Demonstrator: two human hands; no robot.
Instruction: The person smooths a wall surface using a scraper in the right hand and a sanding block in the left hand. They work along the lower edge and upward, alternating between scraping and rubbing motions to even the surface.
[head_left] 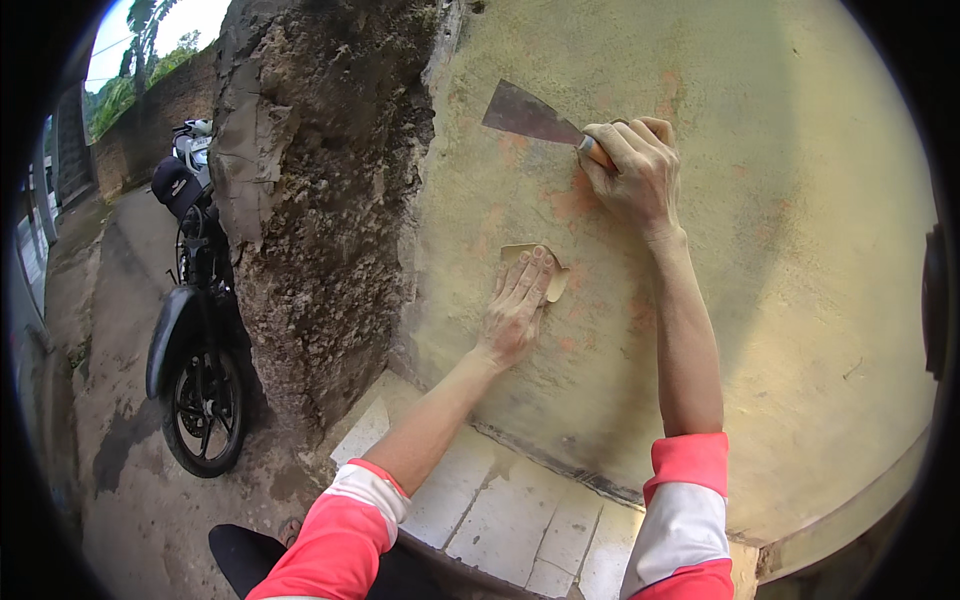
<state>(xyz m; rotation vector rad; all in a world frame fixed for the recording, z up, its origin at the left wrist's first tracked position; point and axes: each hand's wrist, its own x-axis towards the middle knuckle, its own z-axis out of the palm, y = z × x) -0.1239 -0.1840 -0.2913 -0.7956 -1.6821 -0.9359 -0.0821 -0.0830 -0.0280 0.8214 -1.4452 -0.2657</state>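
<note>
In my right hand [640,175] is a putty knife [530,112], gripped by its orange handle, with the wide dark blade pointing left. The blade lies close to the painted wall [790,250]; whether it touches cannot be told. Lower and to the left, my left hand [515,315] presses a piece of tan sandpaper [558,287] on the wall under flat, close-set fingers. Most of the sheet is hidden by them. Around both hands the yellow-green wall shows orange worn patches [575,200].
A rough, crumbling wall edge [320,200] stands left of the painted face. Below is a white tiled ledge [510,510] with cracked joints. Further left, a motorcycle [205,370] with a dark cap [176,187] on it stands on the concrete path [125,330].
</note>
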